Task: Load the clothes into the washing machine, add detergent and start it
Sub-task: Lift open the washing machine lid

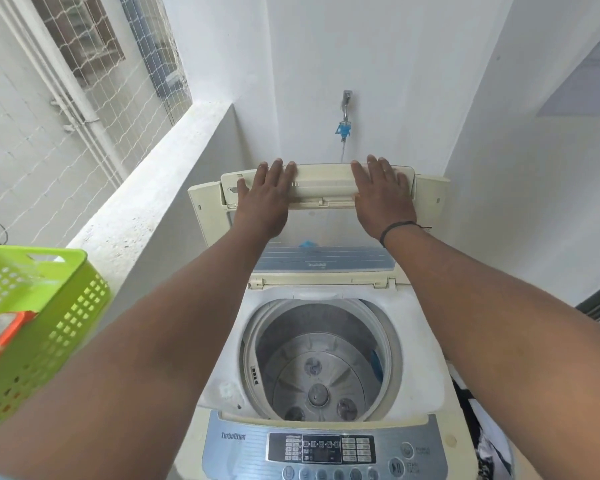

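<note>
Washing machine (326, 341) sits at frame centre w/ lid (321, 183) folded up at 12 o'clock, drum (321, 362) showing no clothes. Left hand (264, 199) and right hand (381, 195) lie flat on lid's top edge, fingers straight, gripping nothing. Control panel (321, 452) at 6 o'clock. Green basket (49, 306) at 9 o'clock holds orange packet (0, 336). Tap (346, 102) on wall above lid.
</note>
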